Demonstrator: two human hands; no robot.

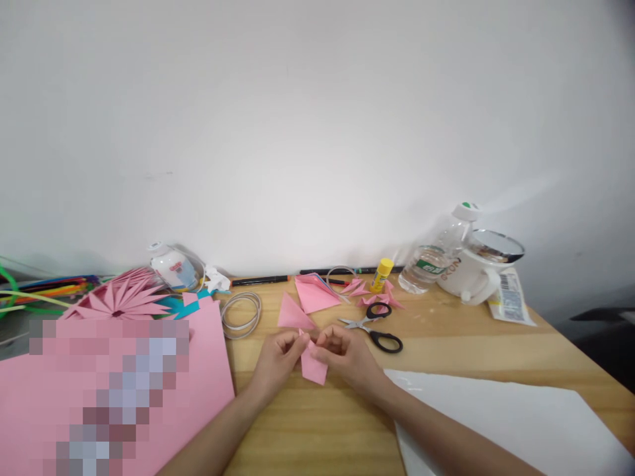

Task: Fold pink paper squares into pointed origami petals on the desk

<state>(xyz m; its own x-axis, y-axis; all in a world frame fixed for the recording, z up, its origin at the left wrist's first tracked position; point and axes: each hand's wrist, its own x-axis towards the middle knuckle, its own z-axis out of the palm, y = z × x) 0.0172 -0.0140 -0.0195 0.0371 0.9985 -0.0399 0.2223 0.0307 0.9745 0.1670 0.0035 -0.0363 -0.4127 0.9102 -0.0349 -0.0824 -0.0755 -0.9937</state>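
Observation:
Between my two hands is a small folded piece of pink paper, its lower part hanging free toward me. My left hand pinches its upper left edge between thumb and fingers. On the other side my right hand grips its upper right edge, fingers curled. Just beyond them lie a pink paper triangle and a stack of pink paper. Black-handled scissors rest partly opened to the right of my right hand. Folded pink paper pieces sit behind the scissors.
A yellow glue stick, water bottle and white mug stand at the back right. White sheets cover the front right. Left are large pink sheets, a tape coil, a white bottle and a pink pleated paper piece.

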